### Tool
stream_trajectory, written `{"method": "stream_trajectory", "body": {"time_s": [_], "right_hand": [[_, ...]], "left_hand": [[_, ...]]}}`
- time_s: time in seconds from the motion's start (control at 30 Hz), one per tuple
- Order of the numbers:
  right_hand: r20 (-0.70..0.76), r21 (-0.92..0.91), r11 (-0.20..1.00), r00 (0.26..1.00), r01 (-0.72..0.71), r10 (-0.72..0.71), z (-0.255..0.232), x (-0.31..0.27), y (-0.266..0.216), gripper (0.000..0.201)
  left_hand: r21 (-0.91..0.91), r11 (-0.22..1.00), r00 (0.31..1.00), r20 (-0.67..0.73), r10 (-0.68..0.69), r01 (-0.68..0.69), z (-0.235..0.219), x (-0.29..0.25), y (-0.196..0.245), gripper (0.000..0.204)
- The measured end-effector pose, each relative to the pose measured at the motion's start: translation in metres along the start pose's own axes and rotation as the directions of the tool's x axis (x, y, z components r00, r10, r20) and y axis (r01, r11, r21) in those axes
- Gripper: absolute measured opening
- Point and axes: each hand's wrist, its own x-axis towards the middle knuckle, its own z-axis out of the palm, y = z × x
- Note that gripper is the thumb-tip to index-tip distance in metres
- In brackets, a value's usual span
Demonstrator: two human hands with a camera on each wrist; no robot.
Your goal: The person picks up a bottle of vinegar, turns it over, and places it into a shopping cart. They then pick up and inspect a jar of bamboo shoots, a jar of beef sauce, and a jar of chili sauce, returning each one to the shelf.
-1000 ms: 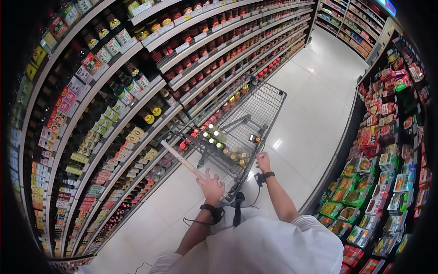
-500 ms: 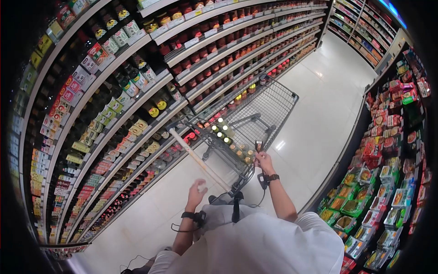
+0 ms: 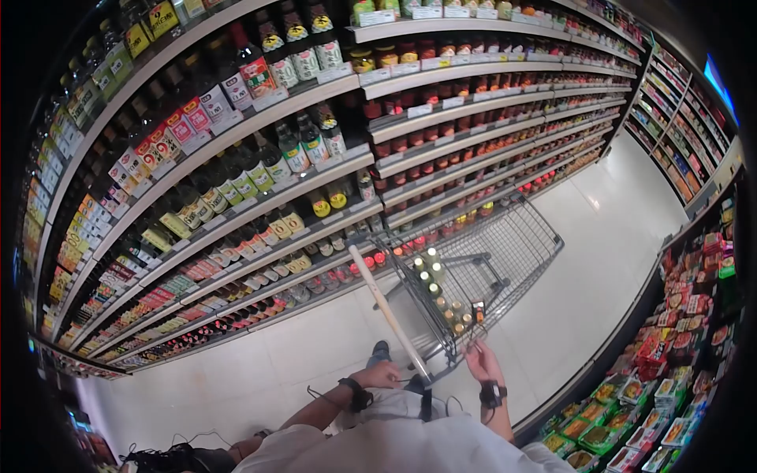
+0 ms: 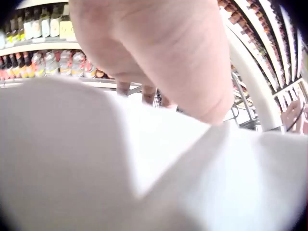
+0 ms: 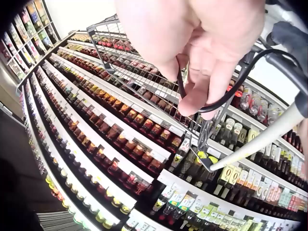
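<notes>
In the head view, my left hand (image 3: 382,374) is low in front of the white shirt (image 3: 355,441), behind the cart's handle (image 3: 386,311). White cloth covers much of the left wrist view; the left fingertips (image 4: 147,94) show only partly, and what they hold I cannot tell. My right hand (image 3: 482,361) is at the near right corner of the shopping cart (image 3: 528,236). Its curled fingers pinch a black cable (image 5: 240,79) in the right wrist view. Inside the cart stand light-capped bottles (image 3: 430,272), gold-capped bottles (image 3: 451,315) and a small dark item with an orange label (image 3: 478,311).
Long shelves of bottles (image 3: 260,169) and jars (image 3: 457,114) line the left side. Packaged food (image 3: 599,414) fills a display on the right. A pale tiled floor (image 3: 607,201) runs between them. A shoe (image 3: 381,349) shows near the handle.
My left hand has gone from beside the cart handle down to the shirt front. The right hand stays by the cart's corner. The view has turned left, so the cart appears further right.
</notes>
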Motion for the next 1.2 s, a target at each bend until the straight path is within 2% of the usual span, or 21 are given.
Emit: {"method": "stream_trajectory", "body": {"time_s": [0.1,0.13,0.17,0.2,0.23,0.33,0.37,0.43,0.57,0.6,0.63,0.7,0.73,0.83,0.87,0.97,1.0,1.07,1.1,1.17,1.2], "right_hand": [[-0.154,-0.004,0.996,0.985,0.085,-0.084,-0.006,-0.008,0.008,0.007],[-0.21,-0.056,0.995,0.973,0.087,-0.097,-0.014,-0.007,0.007,0.009],[-0.266,-0.111,0.99,0.957,0.089,-0.116,-0.024,-0.007,0.007,0.012],[-0.191,-0.083,0.994,0.978,0.073,-0.087,-0.03,-0.006,0.009,0.018],[-0.229,-0.184,0.977,0.962,0.108,-0.149,-0.027,-0.006,0.013,0.021],[-0.29,-0.181,0.97,0.933,0.163,-0.211,-0.013,0.001,0.016,0.02],[-0.303,-0.2,0.965,0.925,0.172,-0.228,-0.003,-0.002,0.016,0.019],[-0.29,-0.274,0.934,0.907,0.229,-0.307,0.013,-0.002,0.017,0.019],[-0.296,-0.424,0.858,0.851,0.29,-0.434,0.052,0.0,0.024,0.022],[-0.294,-0.442,0.846,0.843,0.299,-0.451,0.062,0.003,0.027,0.022],[-0.289,-0.461,0.833,0.836,0.305,-0.466,0.073,0.005,0.031,0.023],[-0.204,-0.549,0.759,0.824,0.351,-0.528,0.098,0.009,0.039,0.022],[-0.153,-0.565,0.721,0.807,0.402,-0.571,0.117,0.01,0.043,0.02],[0.084,-0.608,0.57,0.759,0.553,-0.646,0.17,-0.003,0.052,0.012],[0.176,-0.611,0.512,0.735,0.604,-0.655,0.187,-0.011,0.053,0.009],[0.465,-0.665,0.422,0.784,0.616,-0.411,0.245,-0.047,0.06,0.007],[0.508,-0.708,0.404,0.815,0.579,-0.277,0.251,-0.051,0.061,0.008],[0.692,-0.718,0.125,0.721,0.685,0.028,0.27,-0.04,0.066,0.012],[0.617,-0.784,0.006,0.779,0.62,0.116,0.286,-0.045,0.077,0.007],[0.489,-0.81,-0.21,0.828,0.548,0.273,0.299,-0.045,0.099,0.012],[0.449,-0.847,-0.125,0.821,0.517,0.353,0.299,-0.038,0.113,0.014]], "left_hand": [[-0.134,0.951,0.957,-0.126,0.263,-0.279,-0.017,-0.006,0.005,0.031],[-0.155,0.945,0.957,-0.02,0.288,-0.287,-0.029,-0.007,0.014,0.034],[-0.175,0.97,0.981,0.067,0.182,-0.168,-0.031,-0.009,0.015,0.037],[-0.209,0.965,0.981,0.077,0.18,-0.16,-0.023,-0.005,0.005,0.039],[-0.242,0.958,0.98,0.086,0.179,-0.154,-0.026,0.003,0.004,0.041],[-0.122,0.993,0.908,0.414,0.06,-0.01,-0.066,0.03,0.029,0.049],[-0.191,0.981,0.895,0.44,0.076,0.011,-0.081,0.032,0.044,0.049],[-0.308,0.951,0.931,0.341,0.126,-0.016,-0.096,0.028,0.057,0.05],[-0.287,0.958,0.872,0.476,0.115,0.03,-0.132,0.039,0.035,0.043],[-0.225,0.972,0.888,0.459,0.04,0.073,-0.148,0.04,0.033,0.038],[-0.261,0.965,0.907,0.412,0.087,0.026,-0.158,0.043,0.029,0.036],[-0.325,0.943,0.939,0.297,0.172,-0.069,-0.175,0.048,0.019,0.032],[-0.526,0.837,0.936,0.196,0.293,-0.152,-0.179,0.049,0.023,0.024],[-0.606,0.795,0.876,0.405,0.262,0.043,-0.201,0.079,0.033,0.023],[-0.636,0.741,0.854,0.49,0.176,0.213,-0.203,0.085,0.041,0.032],[-0.816,0.518,0.881,0.419,0.22,0.259,-0.219,0.09,0.087,0.049],[-0.89,0.362,0.89,0.378,0.253,0.275,-0.222,0.091,0.095,0.054],[-0.95,0.075,0.894,0.311,0.323,0.304,-0.234,0.091,0.109,0.065],[-0.932,0.181,0.897,0.353,0.266,0.313,-0.241,0.09,0.115,0.066],[-0.86,0.38,0.899,0.416,0.139,0.34,-0.252,0.089,0.123,0.068],[-0.768,0.525,0.851,0.505,0.143,0.367,-0.254,0.09,0.119,0.065]]}}
